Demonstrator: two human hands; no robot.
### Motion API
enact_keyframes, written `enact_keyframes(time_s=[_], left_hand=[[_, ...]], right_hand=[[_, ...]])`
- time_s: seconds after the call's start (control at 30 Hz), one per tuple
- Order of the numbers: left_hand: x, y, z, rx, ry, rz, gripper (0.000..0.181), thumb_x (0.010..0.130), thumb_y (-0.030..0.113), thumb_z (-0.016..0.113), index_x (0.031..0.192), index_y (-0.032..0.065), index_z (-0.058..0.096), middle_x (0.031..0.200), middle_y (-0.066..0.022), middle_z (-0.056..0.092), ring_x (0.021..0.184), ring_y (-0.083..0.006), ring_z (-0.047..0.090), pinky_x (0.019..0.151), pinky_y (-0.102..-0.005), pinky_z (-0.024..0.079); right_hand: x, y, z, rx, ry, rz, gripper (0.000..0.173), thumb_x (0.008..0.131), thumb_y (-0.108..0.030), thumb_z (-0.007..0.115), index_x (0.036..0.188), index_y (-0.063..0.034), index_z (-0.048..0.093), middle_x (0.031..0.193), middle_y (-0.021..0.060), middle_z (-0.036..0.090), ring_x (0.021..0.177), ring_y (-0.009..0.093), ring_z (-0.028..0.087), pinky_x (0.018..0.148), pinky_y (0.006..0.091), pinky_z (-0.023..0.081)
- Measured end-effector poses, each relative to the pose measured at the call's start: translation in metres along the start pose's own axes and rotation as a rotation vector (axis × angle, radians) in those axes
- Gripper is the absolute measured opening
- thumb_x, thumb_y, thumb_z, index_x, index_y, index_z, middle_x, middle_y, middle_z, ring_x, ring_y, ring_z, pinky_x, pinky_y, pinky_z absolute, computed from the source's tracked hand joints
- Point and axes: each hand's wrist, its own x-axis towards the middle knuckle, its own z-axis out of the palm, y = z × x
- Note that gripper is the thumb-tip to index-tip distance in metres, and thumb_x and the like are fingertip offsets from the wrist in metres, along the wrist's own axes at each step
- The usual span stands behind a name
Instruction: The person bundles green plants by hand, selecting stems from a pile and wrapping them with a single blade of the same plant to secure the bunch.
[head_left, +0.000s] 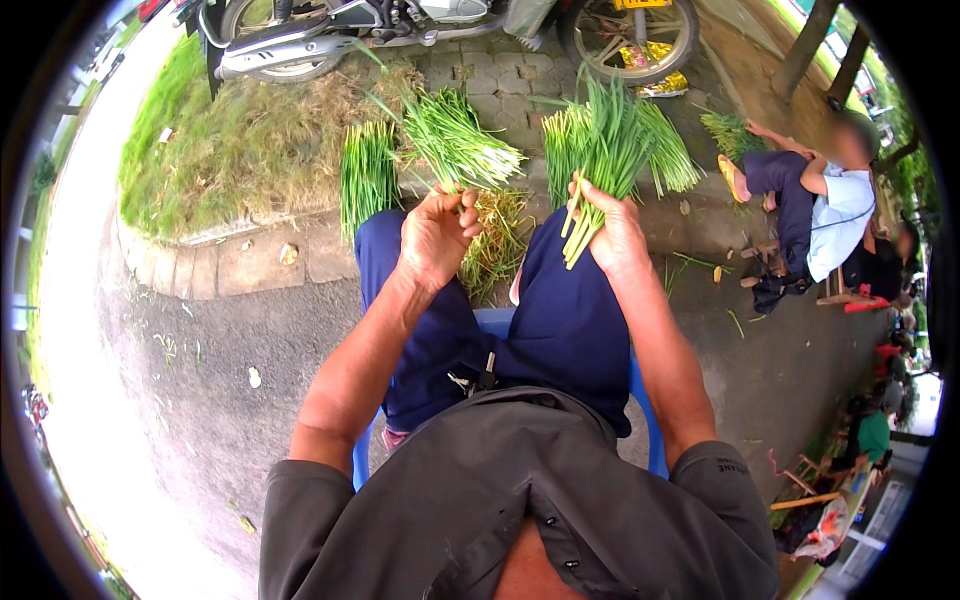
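My right hand (616, 225) grips a bunch of long green stalks, likely garlic chives (611, 135); their cut ends stick out below the thumb over my right knee. Above my left knee, my left hand (442, 232) has its fingers curled together. Whether a thin stalk is pinched there is hard to make out. Just beyond it lies a loose pile of the stalks (457, 139), pale ends to the right. A neat bundle (370, 176) rests left of that pile. Two more bundles, one left (556, 150) and one right (671, 150), lie partly behind the held bunch.
Yellowed trimmings (491, 240) lie between my legs. I sit on a blue plastic chair (649, 397). A parked motorcycle (420, 30) stands beyond the paving, with gold packets (664, 85) by its wheel. A seated person (836, 195) at the right reaches toward more greens (731, 135).
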Motion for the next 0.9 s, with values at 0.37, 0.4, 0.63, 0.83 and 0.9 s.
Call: enact_keyframes(time_s=[0.37,0.4,0.63,0.83,0.9], left_hand=[[-0.007,-0.010,0.021,0.388,0.047,-0.096,0.021,0.107,0.022,0.045,0.113,0.0070,0.058,0.076,0.0021,0.046,0.064,-0.0104,0.043,0.058,-0.0259,0.038],[-0.006,-0.011,0.018,0.393,-0.026,-0.101,0.023,0.107,0.020,0.046,0.122,0.0070,0.058,0.084,0.0009,0.054,0.071,-0.0110,0.051,0.065,-0.0270,0.043],[-0.006,-0.020,0.009,0.458,-0.078,-0.170,0.026,0.107,0.018,0.044,0.124,0.0046,0.059,0.093,-0.0018,0.063,0.078,-0.0114,0.059,0.068,-0.0271,0.047],[-0.008,-0.028,0.014,0.501,-0.012,-0.223,0.025,0.107,0.017,0.044,0.122,0.0035,0.057,0.102,-0.0064,0.065,0.087,-0.0163,0.064,0.079,-0.0323,0.054],[-0.010,-0.029,0.017,0.503,-0.003,-0.233,0.023,0.107,0.016,0.043,0.122,0.0036,0.055,0.103,-0.0081,0.065,0.089,-0.0186,0.065,0.081,-0.0343,0.055]], right_hand=[[-0.016,0.009,0.014,-0.170,-0.141,-0.018,0.026,0.087,-0.005,0.073,0.112,-0.0019,0.066,0.102,0.0069,0.071,0.090,0.017,0.069,0.076,0.0320,0.055],[-0.018,0.010,0.016,-0.174,-0.161,-0.017,0.025,0.087,-0.005,0.073,0.110,-0.0019,0.067,0.102,0.0069,0.071,0.090,0.017,0.069,0.076,0.0321,0.055],[-0.031,0.016,0.030,-0.274,-0.233,-0.043,0.022,0.087,-0.003,0.071,0.108,0.0001,0.066,0.096,0.0064,0.071,0.083,0.014,0.067,0.075,0.0301,0.053],[-0.037,0.017,0.041,-0.233,-0.235,-0.012,0.024,0.088,0.000,0.068,0.112,0.0057,0.064,0.104,0.0151,0.073,0.090,0.020,0.072,0.076,0.0311,0.056],[-0.036,0.020,0.037,-0.299,-0.239,-0.048,0.027,0.089,0.002,0.068,0.114,0.0069,0.062,0.104,0.0156,0.073,0.091,0.020,0.073,0.071,0.0293,0.057]])
